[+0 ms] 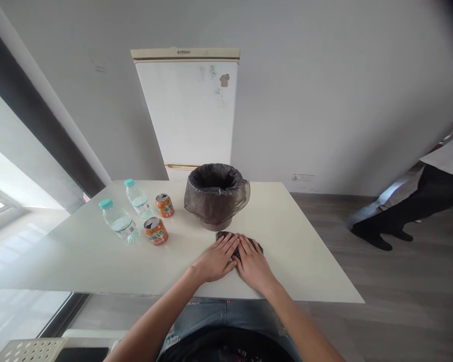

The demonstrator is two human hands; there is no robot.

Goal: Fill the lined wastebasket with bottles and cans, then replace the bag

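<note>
Okay, I had left hand (219, 257) and right hand (252, 261) flat, fingers extended, on dark plastic (236, 252) just in front of the bin (216, 224). Liner (211, 201) already fitted; flattening looked partway, probably needing more pressing. Bottles (120, 222) and cans (156, 232) stood leftward on the tabletop (294, 251).

Blk plastic (221, 235), dk-gry liner (217, 203), org cans (156, 233), teal caps (106, 204).

A black top (219, 344) bears small pale lettering (242, 352), and the blue jeans (207, 314) have frayed patches (282, 328)
</note>
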